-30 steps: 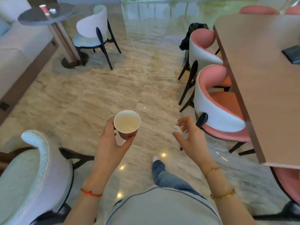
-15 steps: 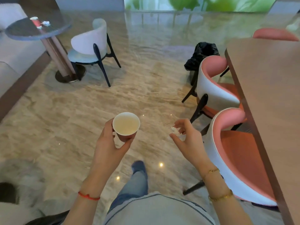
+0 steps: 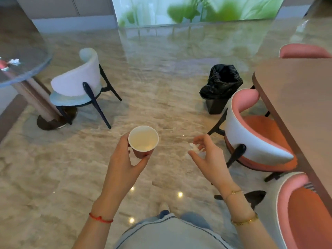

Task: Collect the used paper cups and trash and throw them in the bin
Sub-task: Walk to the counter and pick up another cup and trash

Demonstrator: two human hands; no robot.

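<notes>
Two hands were raised over the glossy marble floor [image 3: 75, 169]. Well beyond the right hand [image 3: 209, 159] stood a black bin lined with a crumpled black bag [image 3: 221, 85] (just behind a pink-and-white chair [image 3: 255, 141]). Upright in the left hand [image 3: 124, 164], fingers wrapped round its wall, was a red paper cup with a white inside [image 3: 143, 140]. Curled right fingertips pinched a small white scrap of trash [image 3: 194, 147].

floor [image 3: 161, 97]: polished, glossy stone
cup [image 3: 143, 141]: matt paper
bin liner [image 3: 221, 80]: crinkled black plastic
long table [image 3: 296, 97]: matt, wood-toned
</notes>
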